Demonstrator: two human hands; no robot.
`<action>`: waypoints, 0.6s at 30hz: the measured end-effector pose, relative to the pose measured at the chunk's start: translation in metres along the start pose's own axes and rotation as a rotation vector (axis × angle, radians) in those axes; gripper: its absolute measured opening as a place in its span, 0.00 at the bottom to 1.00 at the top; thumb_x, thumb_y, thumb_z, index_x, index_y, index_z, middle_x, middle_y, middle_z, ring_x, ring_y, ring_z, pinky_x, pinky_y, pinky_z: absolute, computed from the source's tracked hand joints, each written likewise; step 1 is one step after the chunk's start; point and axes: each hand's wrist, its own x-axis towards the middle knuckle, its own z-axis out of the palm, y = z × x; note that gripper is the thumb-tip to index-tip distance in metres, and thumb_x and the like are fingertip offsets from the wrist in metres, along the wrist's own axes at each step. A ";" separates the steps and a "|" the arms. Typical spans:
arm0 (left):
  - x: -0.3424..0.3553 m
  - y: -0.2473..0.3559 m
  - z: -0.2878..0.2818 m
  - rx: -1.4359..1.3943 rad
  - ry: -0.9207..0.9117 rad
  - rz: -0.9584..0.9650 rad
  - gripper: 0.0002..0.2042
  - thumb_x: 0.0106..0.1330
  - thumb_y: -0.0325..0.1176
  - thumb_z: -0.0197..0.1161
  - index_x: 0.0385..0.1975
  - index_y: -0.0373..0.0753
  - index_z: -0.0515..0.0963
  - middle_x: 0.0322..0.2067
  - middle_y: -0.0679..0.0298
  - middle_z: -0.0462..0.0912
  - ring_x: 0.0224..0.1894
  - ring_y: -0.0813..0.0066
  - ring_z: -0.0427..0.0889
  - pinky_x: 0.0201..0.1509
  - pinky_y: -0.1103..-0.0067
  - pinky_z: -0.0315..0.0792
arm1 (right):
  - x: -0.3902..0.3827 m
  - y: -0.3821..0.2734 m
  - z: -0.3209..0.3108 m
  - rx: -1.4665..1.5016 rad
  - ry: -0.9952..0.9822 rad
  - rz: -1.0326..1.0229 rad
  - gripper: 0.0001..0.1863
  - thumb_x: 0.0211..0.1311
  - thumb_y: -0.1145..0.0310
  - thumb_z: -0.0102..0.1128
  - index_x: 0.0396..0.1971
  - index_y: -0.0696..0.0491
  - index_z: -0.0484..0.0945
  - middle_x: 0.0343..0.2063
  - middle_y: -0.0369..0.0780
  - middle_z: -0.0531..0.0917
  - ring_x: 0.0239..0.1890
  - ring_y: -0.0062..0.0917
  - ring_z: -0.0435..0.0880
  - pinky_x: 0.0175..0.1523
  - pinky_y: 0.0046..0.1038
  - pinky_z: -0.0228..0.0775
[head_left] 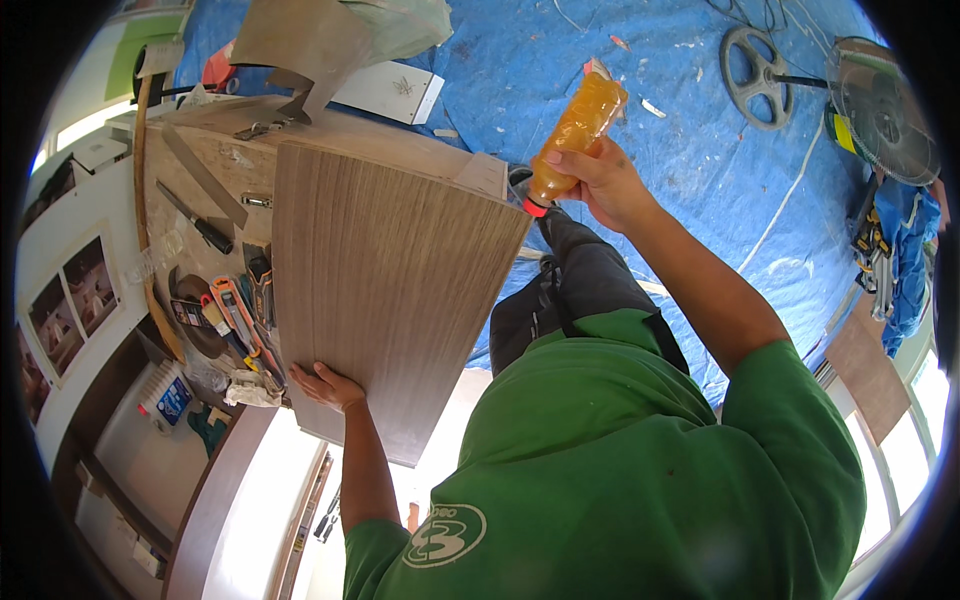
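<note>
A brown wood-grain panel [390, 290] stretches in front of me over a wooden workbench [240, 160]. My left hand [328, 387] lies on the panel near its left edge, fingers stretched out and not wrapped around anything. In my right hand [603, 182] is a clear plastic bottle [583, 115] of amber-coloured liquid, gripped around its side. The bottle is tilted with its red cap [535, 208] pointing down, close to the panel's right corner. Whether the cap touches the panel edge, I cannot tell.
Left of the panel lie a handsaw [195, 215], an orange-handled tool [240, 318] and several other hand tools. A white box [390, 92] stands behind the bench. Blue sheeting [680, 120] covers the floor, with a grey wheel [752, 78] and a fan [880, 110] at far right.
</note>
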 end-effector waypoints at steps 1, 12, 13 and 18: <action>0.000 0.000 0.000 0.002 0.001 0.001 0.36 0.77 0.61 0.41 0.75 0.38 0.59 0.75 0.46 0.55 0.76 0.46 0.55 0.78 0.52 0.50 | 0.001 0.000 0.001 -0.013 -0.004 -0.005 0.23 0.61 0.63 0.73 0.51 0.56 0.74 0.44 0.40 0.82 0.46 0.28 0.86 0.50 0.38 0.85; -0.001 0.004 -0.001 -0.009 -0.001 -0.001 0.36 0.77 0.60 0.42 0.75 0.38 0.59 0.76 0.47 0.55 0.76 0.46 0.55 0.78 0.53 0.50 | 0.004 0.000 0.001 0.017 -0.010 0.036 0.25 0.61 0.65 0.73 0.53 0.57 0.72 0.46 0.41 0.81 0.47 0.29 0.86 0.51 0.39 0.86; 0.000 0.004 -0.001 -0.009 -0.003 -0.003 0.36 0.77 0.60 0.42 0.75 0.38 0.59 0.76 0.47 0.55 0.76 0.46 0.55 0.78 0.53 0.50 | 0.005 0.000 0.004 0.032 -0.010 0.036 0.25 0.61 0.65 0.73 0.53 0.57 0.72 0.46 0.41 0.81 0.47 0.30 0.86 0.51 0.39 0.86; 0.000 0.004 -0.001 0.009 -0.006 -0.010 0.37 0.77 0.61 0.40 0.75 0.38 0.59 0.76 0.47 0.55 0.76 0.46 0.54 0.78 0.53 0.50 | 0.005 -0.003 0.001 -0.028 0.008 0.053 0.25 0.61 0.65 0.73 0.53 0.57 0.71 0.46 0.41 0.80 0.47 0.29 0.86 0.52 0.40 0.86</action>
